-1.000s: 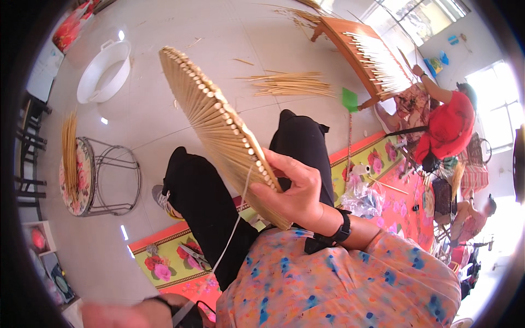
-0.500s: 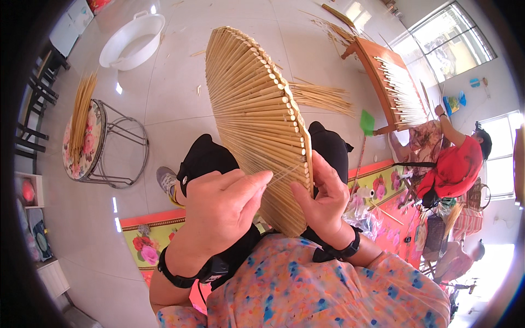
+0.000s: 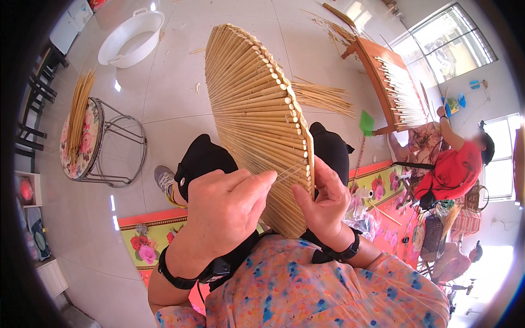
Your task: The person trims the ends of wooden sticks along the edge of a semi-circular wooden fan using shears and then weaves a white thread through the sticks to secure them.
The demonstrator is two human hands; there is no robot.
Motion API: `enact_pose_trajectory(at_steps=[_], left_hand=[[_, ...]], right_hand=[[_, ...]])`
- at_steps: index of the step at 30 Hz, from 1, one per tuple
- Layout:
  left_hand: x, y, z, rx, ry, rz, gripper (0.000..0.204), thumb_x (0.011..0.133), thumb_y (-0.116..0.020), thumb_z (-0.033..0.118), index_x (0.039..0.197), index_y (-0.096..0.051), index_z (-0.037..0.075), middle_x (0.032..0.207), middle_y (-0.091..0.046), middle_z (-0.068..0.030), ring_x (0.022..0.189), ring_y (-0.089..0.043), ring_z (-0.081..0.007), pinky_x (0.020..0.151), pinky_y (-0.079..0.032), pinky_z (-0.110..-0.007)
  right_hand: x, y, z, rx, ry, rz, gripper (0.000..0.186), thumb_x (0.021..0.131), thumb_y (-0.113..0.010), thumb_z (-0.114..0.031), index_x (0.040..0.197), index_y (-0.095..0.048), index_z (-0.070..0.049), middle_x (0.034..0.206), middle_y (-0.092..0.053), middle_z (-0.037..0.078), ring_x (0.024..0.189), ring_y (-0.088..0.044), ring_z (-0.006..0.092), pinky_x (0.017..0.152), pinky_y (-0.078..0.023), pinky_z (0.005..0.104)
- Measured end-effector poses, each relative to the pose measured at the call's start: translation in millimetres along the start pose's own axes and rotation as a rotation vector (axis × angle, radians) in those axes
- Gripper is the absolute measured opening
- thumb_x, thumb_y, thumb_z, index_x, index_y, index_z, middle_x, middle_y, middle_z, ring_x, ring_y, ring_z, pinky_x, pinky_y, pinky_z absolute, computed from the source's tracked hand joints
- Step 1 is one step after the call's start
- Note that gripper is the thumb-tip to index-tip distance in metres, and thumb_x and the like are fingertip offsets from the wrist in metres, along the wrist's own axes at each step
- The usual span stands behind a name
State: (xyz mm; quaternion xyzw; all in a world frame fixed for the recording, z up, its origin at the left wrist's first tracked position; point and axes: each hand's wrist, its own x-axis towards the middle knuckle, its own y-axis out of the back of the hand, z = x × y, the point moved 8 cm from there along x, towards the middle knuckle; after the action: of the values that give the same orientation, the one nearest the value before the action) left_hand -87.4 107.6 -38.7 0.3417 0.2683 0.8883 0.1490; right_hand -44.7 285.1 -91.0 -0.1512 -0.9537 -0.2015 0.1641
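An oval mat of straw-coloured stalks [image 3: 246, 117] stands on edge above my lap, its stalks fanned side by side with pale cut ends along the right rim. My right hand [image 3: 327, 205] grips the lower right rim, thumb on the face and fingers behind. My left hand [image 3: 227, 210] is closed in a pinch, its knuckles toward me. From its fingertips a thin, clear thread [image 3: 289, 172] runs taut to the rim near my right thumb. The fingertips pinching the thread are partly hidden.
A floral round stool [image 3: 82, 139] bears a stalk bundle at the left; a white tub [image 3: 131, 41] is beyond. Loose stalks [image 3: 322, 98] lie on the floor. A person in red [image 3: 451, 169] sits by a wooden table [image 3: 377, 71] at right. Flowered matting [image 3: 150, 240] lies underfoot.
My left hand has shifted slightly right toward the mat's rim, the thread still stretched. The mat and my right hand are almost where they were.
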Motion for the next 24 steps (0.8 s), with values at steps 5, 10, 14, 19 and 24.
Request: enact_pose_trajectory(at_steps=[5, 10, 14, 19, 24], left_hand=[[0, -1, 0, 0.018, 0.005, -0.013, 0.021, 0.077, -0.069, -0.002, 0.097, -0.069, 0.004, 0.060, -0.056, -0.0038, 0.047, -0.049, -0.0199, 0.047, -0.038, -0.031], [1, 0, 0, 0.018, 0.012, -0.019, 0.021, 0.077, -0.069, -0.002, 0.097, -0.069, 0.004, 0.060, -0.056, -0.0038, 0.047, -0.049, -0.0199, 0.047, -0.039, -0.031], [1, 0, 2, 0.034, 0.012, -0.007, 0.022, 0.076, -0.069, -0.002, 0.097, -0.069, 0.004, 0.060, -0.056, -0.0036, 0.047, -0.049, -0.0199, 0.046, -0.038, -0.032], [2, 2, 3, 0.070, -0.026, -0.023, 0.023, 0.075, -0.070, 0.001, 0.098, -0.069, 0.005, 0.062, -0.056, -0.0022, 0.047, -0.049, -0.0205, 0.046, -0.037, -0.031], [1, 9, 2, 0.089, -0.020, -0.035, 0.020, 0.076, -0.069, -0.001, 0.095, -0.069, 0.006, 0.061, -0.058, -0.0025, 0.048, -0.048, -0.0202, 0.047, -0.037, -0.031]], right_hand=[[-1, -1, 2, -0.010, -0.003, -0.010, 0.054, 0.074, -0.079, 0.000, 0.125, -0.059, 0.005, 0.103, -0.072, 0.013, 0.094, -0.071, 0.0177, 0.081, -0.056, 0.0279], [-1, -1, 1, 0.008, 0.013, -0.010, 0.055, 0.074, -0.079, 0.000, 0.125, -0.059, 0.005, 0.103, -0.072, 0.013, 0.092, -0.071, 0.0181, 0.081, -0.056, 0.0281], [-1, -1, 2, 0.023, 0.024, -0.006, 0.055, 0.074, -0.079, 0.000, 0.125, -0.058, 0.005, 0.103, -0.072, 0.013, 0.092, -0.071, 0.0182, 0.081, -0.056, 0.0283], [1, -3, -1, 0.026, 0.030, -0.013, 0.054, 0.074, -0.080, -0.001, 0.124, -0.060, 0.004, 0.103, -0.072, 0.013, 0.092, -0.071, 0.0174, 0.081, -0.057, 0.0281], [-2, -6, -5, -0.005, 0.034, -0.048, 0.055, 0.072, -0.083, -0.005, 0.122, -0.062, 0.003, 0.103, -0.072, 0.012, 0.087, -0.070, 0.0138, 0.075, -0.057, 0.0261]])
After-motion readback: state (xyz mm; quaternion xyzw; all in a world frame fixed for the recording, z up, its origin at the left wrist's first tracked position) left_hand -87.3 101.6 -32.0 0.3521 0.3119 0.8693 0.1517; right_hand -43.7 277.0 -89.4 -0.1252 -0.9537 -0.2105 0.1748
